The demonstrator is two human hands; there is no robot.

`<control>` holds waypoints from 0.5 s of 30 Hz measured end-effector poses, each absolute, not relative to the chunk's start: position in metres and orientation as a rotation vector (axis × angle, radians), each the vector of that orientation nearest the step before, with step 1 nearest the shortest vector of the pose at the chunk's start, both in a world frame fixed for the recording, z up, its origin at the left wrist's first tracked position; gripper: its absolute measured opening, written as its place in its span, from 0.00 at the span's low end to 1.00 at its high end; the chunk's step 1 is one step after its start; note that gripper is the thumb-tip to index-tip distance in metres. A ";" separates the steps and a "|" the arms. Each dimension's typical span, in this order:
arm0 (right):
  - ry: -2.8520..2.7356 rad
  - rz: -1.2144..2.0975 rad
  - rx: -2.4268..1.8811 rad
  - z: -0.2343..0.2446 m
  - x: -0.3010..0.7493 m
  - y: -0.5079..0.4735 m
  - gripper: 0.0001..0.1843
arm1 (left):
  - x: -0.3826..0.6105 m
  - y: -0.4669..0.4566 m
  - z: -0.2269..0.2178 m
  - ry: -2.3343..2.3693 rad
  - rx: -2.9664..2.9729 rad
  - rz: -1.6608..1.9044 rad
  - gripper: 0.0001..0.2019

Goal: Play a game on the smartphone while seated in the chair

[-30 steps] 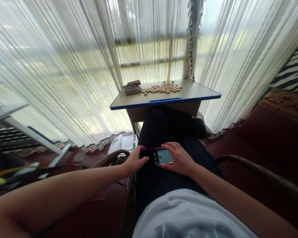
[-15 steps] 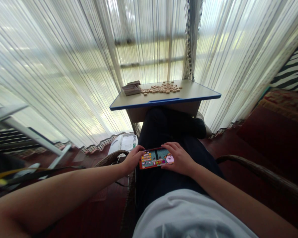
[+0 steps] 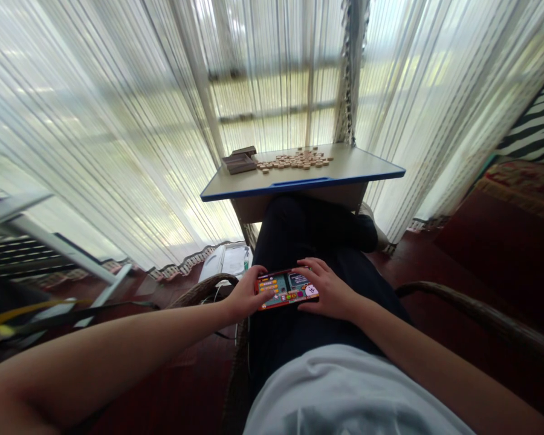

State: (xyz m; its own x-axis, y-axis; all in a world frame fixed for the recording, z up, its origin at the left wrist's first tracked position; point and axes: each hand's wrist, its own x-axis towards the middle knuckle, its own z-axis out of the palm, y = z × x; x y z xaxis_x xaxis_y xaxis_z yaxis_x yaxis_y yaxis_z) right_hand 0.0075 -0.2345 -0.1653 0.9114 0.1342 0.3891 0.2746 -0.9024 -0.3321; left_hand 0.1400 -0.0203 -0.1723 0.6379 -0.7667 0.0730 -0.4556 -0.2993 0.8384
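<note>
One slim rectangular phone (image 3: 286, 291) sits over the dark cloth lap (image 3: 294, 338), the left hand (image 3: 247, 294) gripping its left end, the right hand (image 3: 334, 291) curling fingers round the other. Beyond, one smooth blue-edged desk (image 3: 367, 164) bears two boxy brown pieces (image 3: 239, 164) and wooden-looking round discs (image 3: 294, 161), too many for me to count.

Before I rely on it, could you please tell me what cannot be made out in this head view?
Head view: parts of the phone, covered by the left hand and the right hand.
Head view: writing on the screen, too small to read.
Head view: any markings on the small pieces, too small.
Head view: the shirt, cut off by the bottom edge.
</note>
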 end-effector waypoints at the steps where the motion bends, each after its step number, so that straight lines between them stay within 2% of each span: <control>1: -0.315 -0.503 -2.690 -0.165 0.007 -0.234 0.40 | 0.139 -0.019 -0.173 -1.025 1.958 -0.390 0.28; 7: -0.600 -0.533 -2.790 -0.157 0.003 -0.227 0.21 | 0.138 -0.016 -0.176 -1.140 1.988 -0.341 0.29; 12: -0.565 -0.551 -2.763 -0.158 0.002 -0.226 0.20 | 0.141 -0.016 -0.177 -1.157 1.992 -0.350 0.28; 15: -0.489 -0.587 -2.730 -0.161 0.003 -0.229 0.24 | 0.142 -0.014 -0.177 -1.192 1.966 -0.363 0.28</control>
State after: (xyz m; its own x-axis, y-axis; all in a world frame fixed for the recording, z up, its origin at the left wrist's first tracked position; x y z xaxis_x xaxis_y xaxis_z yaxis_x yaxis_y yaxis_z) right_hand 0.0032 -0.2286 -0.1612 0.8582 0.2622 0.4413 0.3870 -0.8953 -0.2207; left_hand 0.1423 -0.0143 -0.1772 0.5164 -0.8431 0.1499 -0.6163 -0.2443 0.7486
